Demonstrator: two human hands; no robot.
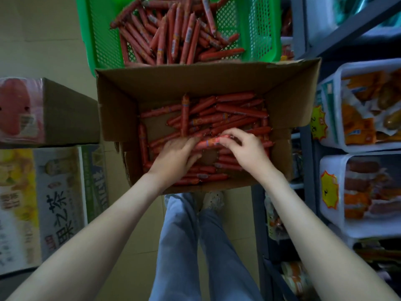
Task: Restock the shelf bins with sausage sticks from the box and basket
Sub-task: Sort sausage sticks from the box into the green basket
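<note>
An open cardboard box (195,81) sits on the floor in front of my feet, half filled with red sausage sticks (236,109). Behind it stands a green mesh basket (260,29) holding several more red sticks (173,33). Both my hands are down inside the box. My left hand (175,156) lies on the pile with its fingers around the left end of a small bundle of sticks (209,142). My right hand (245,148) grips the right end of the same bundle with curled fingers. White shelf bins (332,172) stand on the rack at the right.
The rack's upper bin (338,72) holds orange snack packs, the lower one sausage packs, both with yellow price tags. Stacked printed cartons (54,192) and a wrapped box (43,109) line the left side. My jeans and shoes (212,200) are just below the box.
</note>
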